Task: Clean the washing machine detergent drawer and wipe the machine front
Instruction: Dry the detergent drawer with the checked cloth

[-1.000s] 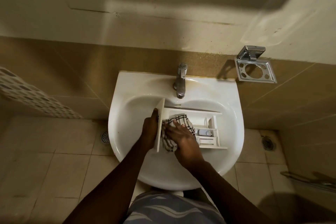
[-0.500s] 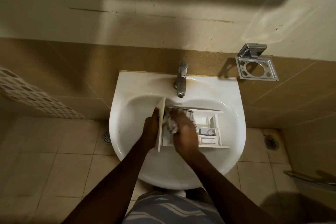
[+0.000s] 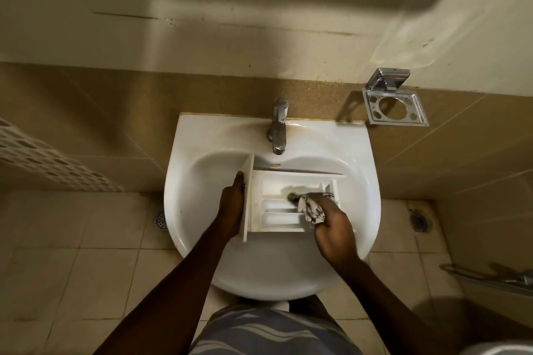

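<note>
Head: drawer point(image 3: 269, 186) between left hand point(image 3: 232, 206) and right hand point(image 3: 336, 229) holding cloth point(image 3: 311, 209).

Bare forearms point(image 3: 178, 277), and a blue-grey garment point(image 3: 268, 331) with pale wavy stripes.

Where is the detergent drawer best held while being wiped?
Grip the detergent drawer by its upright front panel, coming from the left as the left hand does; that flat end keeps its compartments clear for the right hand and cloth.

White drawer point(image 3: 277, 207), checked black-white cloth point(image 3: 311, 210)
</note>
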Demonstrator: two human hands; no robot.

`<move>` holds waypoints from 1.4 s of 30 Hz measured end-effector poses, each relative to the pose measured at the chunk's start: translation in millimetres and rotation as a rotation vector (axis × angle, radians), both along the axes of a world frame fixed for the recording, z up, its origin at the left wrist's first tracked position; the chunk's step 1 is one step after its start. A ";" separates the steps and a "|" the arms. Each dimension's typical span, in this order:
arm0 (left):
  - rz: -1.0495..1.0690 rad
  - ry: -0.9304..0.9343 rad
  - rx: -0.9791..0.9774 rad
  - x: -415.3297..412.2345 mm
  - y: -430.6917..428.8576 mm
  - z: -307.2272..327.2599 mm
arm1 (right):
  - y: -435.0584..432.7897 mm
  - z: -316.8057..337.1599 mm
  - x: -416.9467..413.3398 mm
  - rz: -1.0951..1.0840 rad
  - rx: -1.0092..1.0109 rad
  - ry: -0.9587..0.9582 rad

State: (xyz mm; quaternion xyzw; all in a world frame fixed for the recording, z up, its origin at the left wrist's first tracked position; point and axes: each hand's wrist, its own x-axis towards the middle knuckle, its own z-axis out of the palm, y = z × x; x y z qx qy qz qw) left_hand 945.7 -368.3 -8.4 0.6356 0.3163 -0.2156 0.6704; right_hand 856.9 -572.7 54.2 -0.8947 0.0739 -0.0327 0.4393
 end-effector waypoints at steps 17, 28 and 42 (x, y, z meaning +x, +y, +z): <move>0.002 -0.011 -0.003 -0.8 -1.0 2.1 | 30.9 2.7 15.7 0.219 -0.836 0.246; -0.002 -0.017 0.012 -1.0 -0.1 0.9 | 52.9 10.3 12.0 0.138 -0.608 0.241; 0.029 -0.034 0.010 -3.4 -2.8 4.9 | 50.7 12.9 27.8 0.130 -0.393 0.393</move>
